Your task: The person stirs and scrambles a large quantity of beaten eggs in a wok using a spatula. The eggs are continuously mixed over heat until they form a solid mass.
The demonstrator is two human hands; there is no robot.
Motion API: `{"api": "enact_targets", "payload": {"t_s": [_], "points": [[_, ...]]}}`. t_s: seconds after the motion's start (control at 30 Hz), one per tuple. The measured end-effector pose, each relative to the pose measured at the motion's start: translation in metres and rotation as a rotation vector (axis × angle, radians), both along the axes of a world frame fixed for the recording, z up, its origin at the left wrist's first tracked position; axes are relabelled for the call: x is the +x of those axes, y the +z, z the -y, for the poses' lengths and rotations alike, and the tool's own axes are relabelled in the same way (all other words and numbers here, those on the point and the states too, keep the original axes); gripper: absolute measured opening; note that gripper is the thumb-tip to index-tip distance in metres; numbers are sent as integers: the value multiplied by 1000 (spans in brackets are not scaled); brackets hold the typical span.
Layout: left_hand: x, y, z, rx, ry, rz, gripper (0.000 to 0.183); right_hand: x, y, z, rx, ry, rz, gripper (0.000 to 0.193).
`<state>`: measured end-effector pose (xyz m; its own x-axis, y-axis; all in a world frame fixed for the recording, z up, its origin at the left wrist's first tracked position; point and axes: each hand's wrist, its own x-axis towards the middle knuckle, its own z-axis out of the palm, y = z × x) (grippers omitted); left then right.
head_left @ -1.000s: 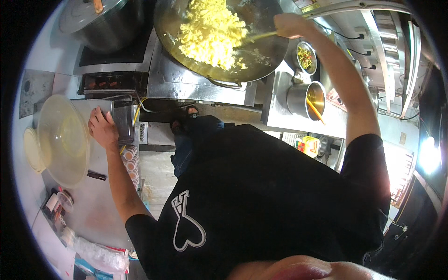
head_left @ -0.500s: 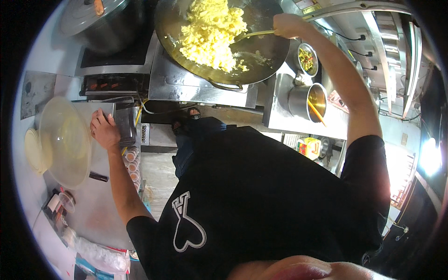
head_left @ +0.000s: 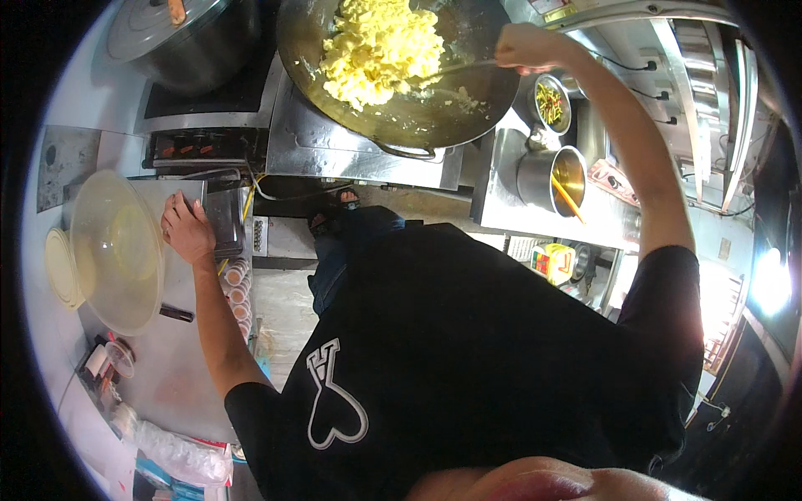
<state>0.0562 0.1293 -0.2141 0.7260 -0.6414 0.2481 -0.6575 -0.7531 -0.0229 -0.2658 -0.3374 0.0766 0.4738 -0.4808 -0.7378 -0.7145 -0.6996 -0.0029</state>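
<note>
My right hand (head_left: pixel 528 48) is closed round the handle of a long wok utensil (head_left: pixel 464 66). Its far end dips into a heap of yellow scrambled egg (head_left: pixel 380 54), which hides its shape. The egg lies in a large wok (head_left: pixel 480 100) at the top of the view, mostly toward the wok's left and middle. Over on the left, my left hand (head_left: pixel 189 228) lies flat on the edge of the steel counter (head_left: pixel 184 363), fingers spread and holding nothing. A big translucent plastic bowl (head_left: pixel 117 288) stands just left of that hand.
A lidded pot (head_left: pixel 205 54) stands on a stove at the upper left. Right of the wok are a bowl of cut vegetables (head_left: pixel 550 104) and a steel pot (head_left: pixel 535 179) with an orange handle sticking out. Stacked cups (head_left: pixel 239 296) line the counter's side. Plastic bags (head_left: pixel 180 455) lie lower left.
My right hand has moved slightly right with the utensil, drawing its handle along. The egg heap has shifted up and bunched together in the wok. My left hand stays put.
</note>
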Motion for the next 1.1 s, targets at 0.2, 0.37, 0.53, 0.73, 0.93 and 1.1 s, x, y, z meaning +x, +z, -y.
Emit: {"api": "enact_targets", "payload": {"t_s": [0.2, 0.37, 0.53, 0.73, 0.93, 1.1], "points": [[-1, 4, -7, 26, 30, 3, 44, -6, 42, -5, 228, 121, -158, 19], [-1, 5, 4, 27, -2, -31, 44, -8, -74, -15, -195, 369, 406, 24], [-1, 3, 0, 20, 0, -8, 44, 4, -10, -13, 41, -55, 94, 21], [-1, 5, -6, 37, 30, 7, 44, 0, 66, -22, 35, 375, -168, 19], [-3, 4, 3, -24, -26, 1, 43, 0, -56, -46, -338, 438, -15, 20], [-3, 2, 0, -41, -18, 31, 43, -17, 8, -14, -258, 521, 12, 19]]}}
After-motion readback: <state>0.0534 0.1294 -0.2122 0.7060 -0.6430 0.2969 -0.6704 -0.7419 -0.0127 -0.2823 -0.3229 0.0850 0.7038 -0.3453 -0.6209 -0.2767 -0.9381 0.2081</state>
